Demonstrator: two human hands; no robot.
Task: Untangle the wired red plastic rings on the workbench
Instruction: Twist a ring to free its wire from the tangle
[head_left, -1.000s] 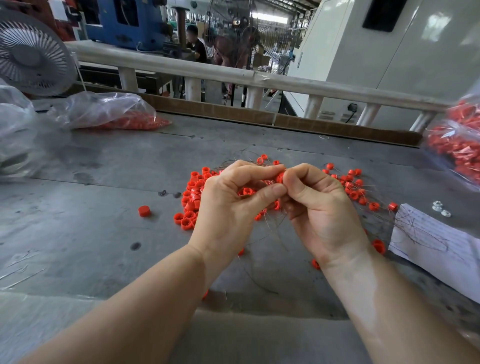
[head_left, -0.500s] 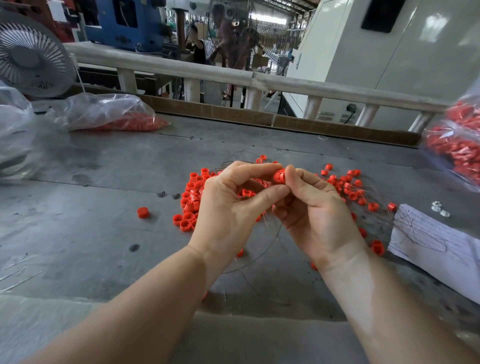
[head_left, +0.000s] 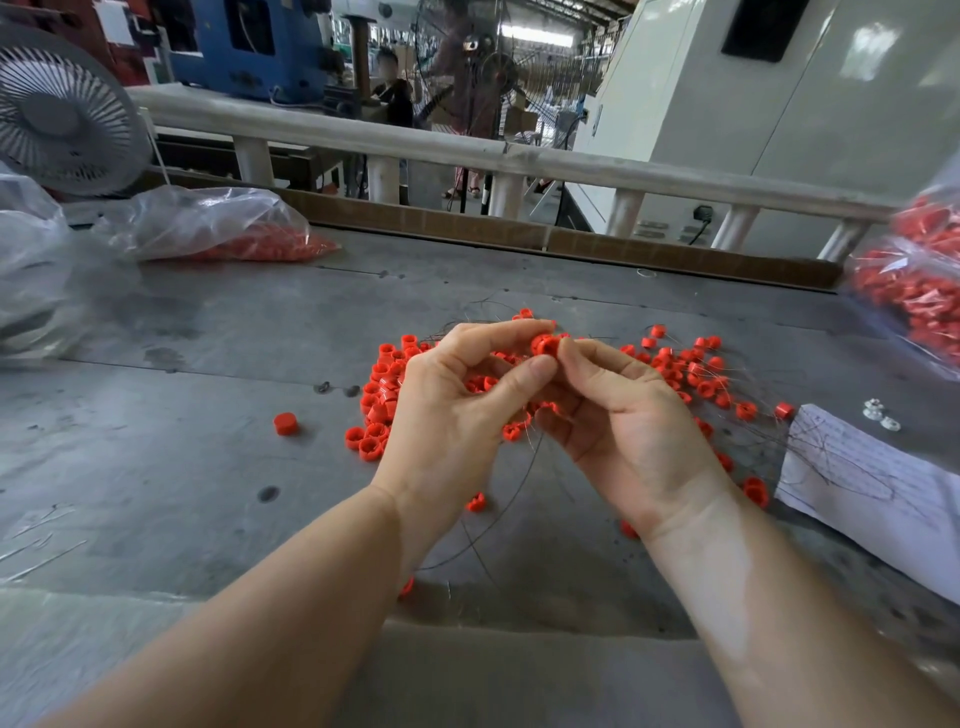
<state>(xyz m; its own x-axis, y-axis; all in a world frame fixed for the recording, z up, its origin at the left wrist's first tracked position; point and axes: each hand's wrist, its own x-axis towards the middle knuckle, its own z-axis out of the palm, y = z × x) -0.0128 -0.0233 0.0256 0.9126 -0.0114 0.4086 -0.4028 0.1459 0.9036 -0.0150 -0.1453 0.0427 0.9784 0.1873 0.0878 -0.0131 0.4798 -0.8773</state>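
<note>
A grey workbench (head_left: 218, 467) carries a spread of red plastic rings (head_left: 382, 395) threaded on thin dark wire (head_left: 498, 514), heaped just left of the hands and scattered more loosely to the right (head_left: 701, 374). One lone red ring (head_left: 285, 423) sits apart to the left of the heap. At far left lies a clear plastic bag (head_left: 208, 223) with red parts inside, beside a grey table fan (head_left: 57, 111); another bag of red parts (head_left: 914, 306) is cut off by the right edge. A sheet of written paper (head_left: 872, 488) lies at right, wire strands trailing over it, with small white fittings (head_left: 880, 415) just beyond. A pale railing (head_left: 519, 161) runs behind the bench.

The hands cover the middle of the tangle, so how the wires cross beneath them cannot be made out. The wire loops are fine and hard to follow against the bench. A bag at the left edge is blurred.

Both forearms reach in from below, meeting above the pile. The left hand (head_left: 452, 410) has its fingers curled, forefinger and thumb pinching the held red ring (head_left: 545, 344). The right hand (head_left: 623, 415), palm turned up and inward, pinches the same ring from the other side with thumb and forefinger, the remaining fingers curled beneath
</note>
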